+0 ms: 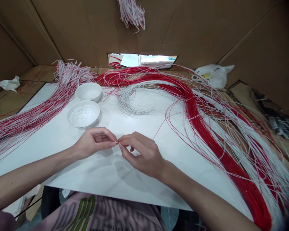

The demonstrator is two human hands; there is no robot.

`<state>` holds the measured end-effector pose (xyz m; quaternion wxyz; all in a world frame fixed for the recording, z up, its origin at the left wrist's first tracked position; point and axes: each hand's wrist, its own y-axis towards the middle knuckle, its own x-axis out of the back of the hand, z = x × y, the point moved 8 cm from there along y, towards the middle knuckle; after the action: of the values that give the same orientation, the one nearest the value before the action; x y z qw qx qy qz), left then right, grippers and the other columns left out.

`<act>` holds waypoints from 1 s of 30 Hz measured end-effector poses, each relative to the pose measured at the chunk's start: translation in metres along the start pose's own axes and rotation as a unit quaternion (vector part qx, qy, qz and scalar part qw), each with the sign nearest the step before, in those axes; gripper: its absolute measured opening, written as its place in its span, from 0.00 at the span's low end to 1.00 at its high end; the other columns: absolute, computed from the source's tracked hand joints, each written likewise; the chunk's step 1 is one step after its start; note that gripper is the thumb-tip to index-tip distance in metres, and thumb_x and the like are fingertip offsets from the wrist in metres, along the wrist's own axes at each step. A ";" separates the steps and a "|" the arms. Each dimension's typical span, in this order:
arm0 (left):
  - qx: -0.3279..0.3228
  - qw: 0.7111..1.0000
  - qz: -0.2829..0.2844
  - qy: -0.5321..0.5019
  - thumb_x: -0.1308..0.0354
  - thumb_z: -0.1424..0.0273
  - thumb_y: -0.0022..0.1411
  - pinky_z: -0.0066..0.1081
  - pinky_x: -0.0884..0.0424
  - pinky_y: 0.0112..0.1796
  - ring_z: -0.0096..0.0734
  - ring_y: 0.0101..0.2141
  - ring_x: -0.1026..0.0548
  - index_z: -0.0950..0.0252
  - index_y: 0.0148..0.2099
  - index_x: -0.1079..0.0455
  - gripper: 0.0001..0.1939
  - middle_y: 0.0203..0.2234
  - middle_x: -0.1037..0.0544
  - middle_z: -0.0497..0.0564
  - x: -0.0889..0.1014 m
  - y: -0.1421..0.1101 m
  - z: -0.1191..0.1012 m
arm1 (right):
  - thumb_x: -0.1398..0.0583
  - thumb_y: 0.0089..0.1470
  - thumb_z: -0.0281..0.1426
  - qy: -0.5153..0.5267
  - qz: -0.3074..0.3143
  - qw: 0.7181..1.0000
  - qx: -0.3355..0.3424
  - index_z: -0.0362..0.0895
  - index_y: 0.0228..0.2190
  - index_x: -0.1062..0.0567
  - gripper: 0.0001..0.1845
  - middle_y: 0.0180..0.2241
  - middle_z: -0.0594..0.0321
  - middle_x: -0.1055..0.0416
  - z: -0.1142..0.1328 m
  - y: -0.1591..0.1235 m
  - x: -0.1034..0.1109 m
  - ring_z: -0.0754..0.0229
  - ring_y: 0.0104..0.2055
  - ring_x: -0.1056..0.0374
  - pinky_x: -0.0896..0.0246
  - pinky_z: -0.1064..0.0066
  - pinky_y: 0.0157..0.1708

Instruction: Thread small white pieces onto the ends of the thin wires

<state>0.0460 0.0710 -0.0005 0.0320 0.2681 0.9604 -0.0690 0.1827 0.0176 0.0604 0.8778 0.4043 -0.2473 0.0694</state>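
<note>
At the middle of the white table, my left hand (96, 141) and my right hand (141, 152) meet fingertip to fingertip. Thumb and forefinger of the left pinch a tiny white piece (116, 142), mostly covered by the fingers. My right hand is closed in a pinch on a thin wire, of which only a short bit shows under the fingers. Just beyond my left hand stands a white bowl (98, 119) full of small white pieces (83, 116). A second white bowl (88, 92) behind it holds few or none that I can see.
A thick bundle of red wires (195, 118) and white wires (214, 128) curves down the right side. Red-and-white wires with white ends (71, 73) lie at left. A coil of white wire (127, 102) sits mid-table. Cardboard walls (69, 29) surround the table (86, 173); a plastic bag (218, 76) lies at the back.
</note>
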 end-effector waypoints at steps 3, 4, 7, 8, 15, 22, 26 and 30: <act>-0.013 1.000 -0.001 0.013 0.31 0.71 0.51 0.29 0.23 0.37 0.28 0.32 0.22 0.68 0.32 0.25 0.07 0.30 0.21 0.51 0.000 0.000 -0.003 | 0.43 0.57 0.21 -0.012 0.003 1.000 -0.001 0.45 0.34 0.28 0.07 0.34 0.61 0.23 0.001 0.000 0.000 0.62 0.34 0.28 0.27 0.69 0.34; -0.017 1.000 -0.001 0.015 0.31 0.72 0.51 0.28 0.24 0.36 0.28 0.32 0.22 0.68 0.32 0.25 0.07 0.30 0.21 0.50 -0.001 0.000 -0.004 | 0.43 0.57 0.21 -0.016 0.005 1.000 -0.001 0.45 0.34 0.28 0.07 0.34 0.61 0.23 0.001 0.000 0.000 0.62 0.34 0.28 0.27 0.69 0.34; -0.022 1.000 0.013 0.008 0.31 0.74 0.51 0.25 0.25 0.36 0.26 0.33 0.23 0.67 0.32 0.24 0.06 0.30 0.21 0.50 -0.003 -0.001 -0.005 | 0.43 0.57 0.21 -0.018 0.010 1.000 0.005 0.44 0.33 0.28 0.07 0.33 0.60 0.23 0.002 0.000 -0.001 0.61 0.34 0.28 0.27 0.69 0.34; -0.021 1.000 0.019 0.005 0.31 0.74 0.52 0.25 0.25 0.36 0.26 0.33 0.23 0.66 0.32 0.24 0.05 0.30 0.21 0.50 -0.004 -0.001 -0.005 | 0.43 0.57 0.21 -0.017 0.010 1.000 0.007 0.44 0.33 0.28 0.07 0.33 0.60 0.23 0.002 0.000 -0.001 0.61 0.34 0.28 0.27 0.69 0.34; -0.007 1.000 0.011 0.013 0.31 0.71 0.51 0.30 0.23 0.38 0.30 0.34 0.22 0.67 0.33 0.25 0.07 0.30 0.21 0.51 -0.004 -0.002 -0.004 | 0.43 0.56 0.21 -0.005 0.005 1.000 0.006 0.44 0.33 0.28 0.07 0.33 0.60 0.23 0.002 0.000 -0.001 0.62 0.34 0.28 0.27 0.69 0.35; 0.003 1.000 0.024 -0.013 0.32 0.74 0.52 0.26 0.25 0.38 0.26 0.34 0.23 0.66 0.33 0.24 0.05 0.30 0.21 0.49 -0.005 -0.002 0.000 | 0.42 0.56 0.21 0.001 0.000 1.000 0.008 0.45 0.35 0.29 0.08 0.34 0.61 0.23 0.003 -0.001 -0.001 0.62 0.34 0.28 0.27 0.69 0.34; 0.000 1.000 0.025 -0.018 0.32 0.75 0.53 0.24 0.26 0.37 0.24 0.34 0.24 0.65 0.34 0.24 0.04 0.30 0.21 0.48 -0.006 -0.003 0.000 | 0.42 0.56 0.20 -0.004 0.001 1.000 0.016 0.44 0.34 0.28 0.08 0.34 0.60 0.23 0.003 0.000 -0.001 0.62 0.33 0.28 0.28 0.70 0.33; -0.015 1.000 0.020 -0.011 0.32 0.75 0.53 0.25 0.27 0.36 0.25 0.33 0.24 0.66 0.33 0.24 0.04 0.30 0.22 0.49 -0.006 -0.002 -0.004 | 0.42 0.56 0.20 -0.013 0.007 1.000 0.013 0.44 0.34 0.29 0.07 0.34 0.61 0.23 0.003 0.000 -0.002 0.63 0.33 0.29 0.29 0.70 0.34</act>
<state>0.0497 0.0665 0.0040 0.0478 0.2856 0.9555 -0.0568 0.1803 0.0154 0.0610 0.8688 0.4144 -0.2610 0.0734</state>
